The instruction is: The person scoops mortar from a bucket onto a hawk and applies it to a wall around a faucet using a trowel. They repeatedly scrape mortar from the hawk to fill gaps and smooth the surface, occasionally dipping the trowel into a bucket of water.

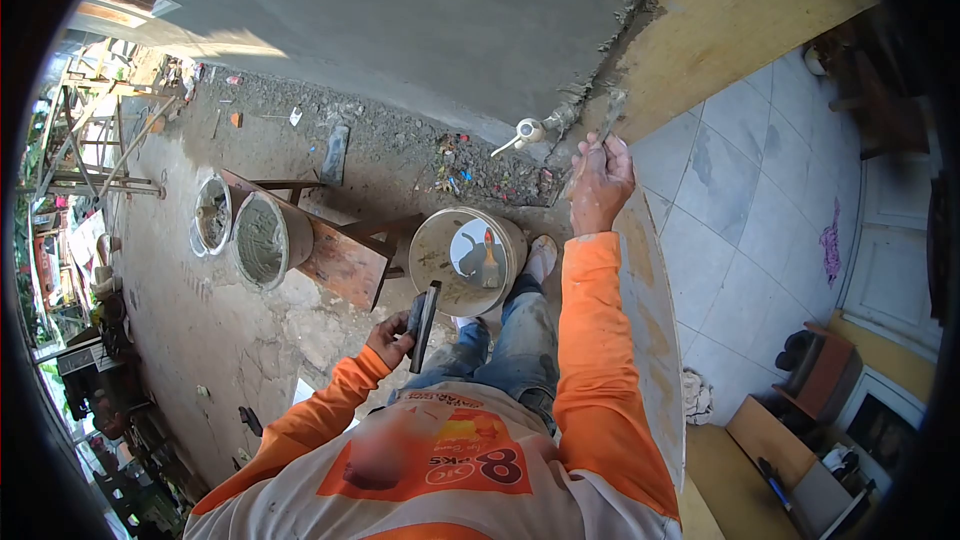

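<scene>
My left hand [391, 339] is closed on the handle of a dark flat trowel [425, 326], held edge-on near my waist. Farther forward on the right, my right hand [603, 180] has its fingers pinched round a small thin tool [611, 116], whose blade points at the wall's lower edge. Just left of that hand, a white tap [527, 132] sticks out of the wall. Below the tap stands a pale bucket [429, 262] by my feet, with water and a brush [490, 262] in it. Grey wet-looking plaster [400, 20] covers the wall.
Two buckets, one with grey mortar [262, 239], stand left beside a wooden bench [340, 260]. Rubble [450, 165] lies along the wall base. A wooden scaffold [100, 130] is at far left. White floor tiles [720, 180] and furniture are on the right, past a board edge.
</scene>
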{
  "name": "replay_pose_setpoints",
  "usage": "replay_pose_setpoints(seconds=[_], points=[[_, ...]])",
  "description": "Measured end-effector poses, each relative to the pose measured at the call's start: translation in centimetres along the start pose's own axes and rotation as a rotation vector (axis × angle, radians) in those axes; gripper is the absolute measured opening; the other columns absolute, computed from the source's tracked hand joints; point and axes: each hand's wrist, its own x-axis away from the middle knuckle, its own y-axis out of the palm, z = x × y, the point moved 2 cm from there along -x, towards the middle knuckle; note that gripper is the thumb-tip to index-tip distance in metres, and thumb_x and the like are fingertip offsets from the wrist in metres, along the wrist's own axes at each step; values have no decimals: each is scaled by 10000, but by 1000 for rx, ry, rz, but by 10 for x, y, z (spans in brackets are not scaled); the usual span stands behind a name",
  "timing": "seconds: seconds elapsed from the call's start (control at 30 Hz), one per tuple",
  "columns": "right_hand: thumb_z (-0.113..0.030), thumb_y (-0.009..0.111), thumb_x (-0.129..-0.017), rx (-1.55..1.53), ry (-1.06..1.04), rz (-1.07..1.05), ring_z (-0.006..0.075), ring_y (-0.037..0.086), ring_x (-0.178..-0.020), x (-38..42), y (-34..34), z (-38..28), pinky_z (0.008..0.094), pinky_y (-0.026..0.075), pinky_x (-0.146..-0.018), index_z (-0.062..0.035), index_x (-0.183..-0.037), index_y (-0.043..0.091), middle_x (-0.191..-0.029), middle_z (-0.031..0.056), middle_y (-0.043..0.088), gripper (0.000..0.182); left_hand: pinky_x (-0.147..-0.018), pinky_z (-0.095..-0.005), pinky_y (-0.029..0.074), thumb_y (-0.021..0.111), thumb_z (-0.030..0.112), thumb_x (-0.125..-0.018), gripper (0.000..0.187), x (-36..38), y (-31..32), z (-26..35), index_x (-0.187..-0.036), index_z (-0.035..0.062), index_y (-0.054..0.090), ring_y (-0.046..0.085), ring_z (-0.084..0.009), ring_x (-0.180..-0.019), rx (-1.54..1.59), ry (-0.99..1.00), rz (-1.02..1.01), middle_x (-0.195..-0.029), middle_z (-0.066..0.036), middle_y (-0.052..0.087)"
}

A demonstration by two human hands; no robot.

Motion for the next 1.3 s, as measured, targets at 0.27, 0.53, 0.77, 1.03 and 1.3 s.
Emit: replay_pose_setpoints(seconds=[0.27,0.53,0.77,1.03,1.3], points=[[-19,529,-830,333,-8,-555,161,589,-820,124,-41,-39,274,481,-690,-6,-1006,558,-960,108,606,179,-786,-350,490,474,217,-871,342,-63,43,99,-1121,-13,513,602,-208,-888,955,-71,-288,-1038,-108,599],[-11,535,-790,802,-648,-828,309,587,-815,178,-60,-61,358,481,-687,-24,-963,586,-941,159,595,181,-888,-419,446,478,245,-859,369,-6,21,154,-1123,-11,507,565,-281,-995,1328,131,-623,-1101,-158,569],[-50,472,-872,25,546,-952,118,569,-747,206,-28,-118,261,482,-608,-15,-1013,493,-925,119,596,146,-903,-447,433,535,357,-837,507,23,-14,139,-1174,-17,472,548,-338,-1015,1354,270,-759,-1119,-209,542],[-117,518,-878,51,1052,-1221,135,560,-655,225,-34,-61,264,471,-544,-38,-1067,451,-899,110,593,215,-787,-414,501,501,271,-862,401,55,-44,106,-1137,-22,498,593,-303,-918,1416,323,-790,-1061,-186,573],[-36,535,-813,724,-49,-839,205,625,-694,208,29,-135,308,500,-646,32,-945,581,-782,153,635,156,-814,-315,493,532,299,-856,453,38,-55,114,-1156,-35,472,595,-183,-921,973,375,-519,-1060,-119,583]])
